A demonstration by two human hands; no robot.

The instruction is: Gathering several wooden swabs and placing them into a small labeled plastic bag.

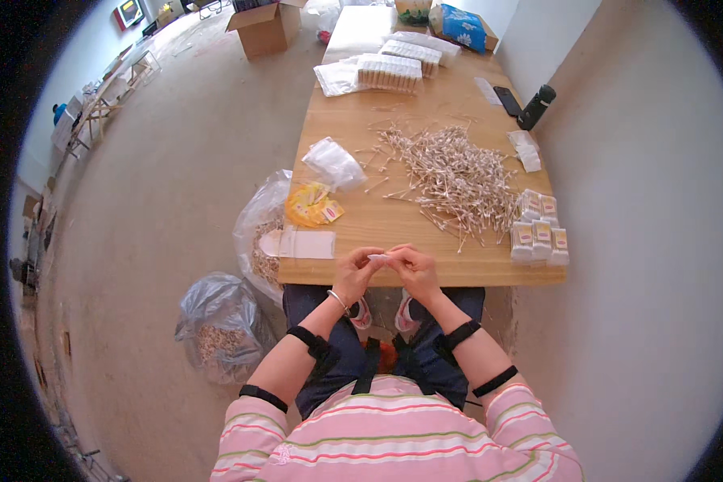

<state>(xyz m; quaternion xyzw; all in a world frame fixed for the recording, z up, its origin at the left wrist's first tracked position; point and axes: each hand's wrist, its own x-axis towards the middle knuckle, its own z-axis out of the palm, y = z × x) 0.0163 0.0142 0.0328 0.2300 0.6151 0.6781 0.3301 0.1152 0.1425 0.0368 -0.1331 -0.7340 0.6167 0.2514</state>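
Observation:
At the table's near edge, my left hand [352, 275] and my right hand [417, 275] meet with fingers pinched together. Between their fingertips is a small white item [378, 257], mostly covered; its kind cannot be made out. A large loose heap of cotton swabs [458, 173] spreads beyond my right hand. Left of my left hand lies a flat pale card [313, 244], its rounded end over the table's left edge. Yellow printed cards [309, 205] are fanned out behind it, and clear plastic bags [332, 163] lie farther back.
Filled small packs [541, 243] stand at the table's right edge. Bundled swab packs [390, 72], a phone [507, 101] and a dark bottle [537, 108] are farther back. Bags of swabs [221, 341] sit on the floor at left; a wall [618, 241] runs along the right.

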